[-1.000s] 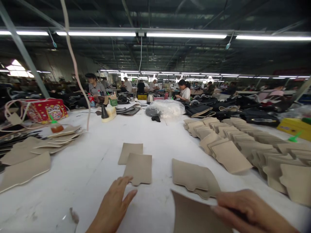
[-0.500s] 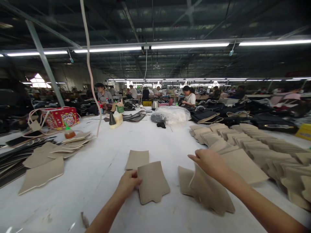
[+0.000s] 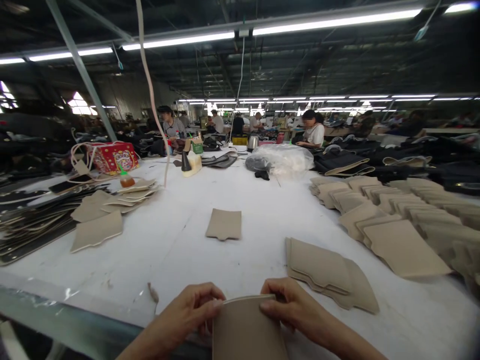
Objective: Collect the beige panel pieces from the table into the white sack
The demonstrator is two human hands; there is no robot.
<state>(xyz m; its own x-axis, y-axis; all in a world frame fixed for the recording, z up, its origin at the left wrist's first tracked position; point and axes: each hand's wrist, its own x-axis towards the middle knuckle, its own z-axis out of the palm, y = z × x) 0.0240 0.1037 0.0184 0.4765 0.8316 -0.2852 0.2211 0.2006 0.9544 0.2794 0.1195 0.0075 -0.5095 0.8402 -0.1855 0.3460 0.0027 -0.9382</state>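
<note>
**At the near edge of the white worktop (image 3: 180,260): two hands on one beige cut panel (image 3: 245,330)**

Low in my feed, right at the front edge of the worktop, the left hand (image 3: 191,312) and the right hand (image 3: 296,307) are both closed on the beige cut panel. Each pinches one upper corner, fingers curled over the top edge. The panel stands nearly upright between them, its lower part running out of the picture.

Just beyond the right hand I see a small stack of beige shaped panels (image 3: 326,270) lying flat, apart from the fingers. Farther out, near the middle of the worktop, a single small beige piece (image 3: 224,223) lies alone.

To the right, overlapping rows of beige panels (image 3: 393,220) stretch away. To the left there is a loose pile of beige pieces (image 3: 108,212) with an orange bottle with a green cap (image 3: 126,180) on it. Dark flat sheets (image 3: 30,225) lie beside the pile, and a red patterned bag (image 3: 112,156) sits behind it. A clear plastic bag (image 3: 285,159) sits far up the worktop, and beyond it I can make out other people seated at work.
</note>
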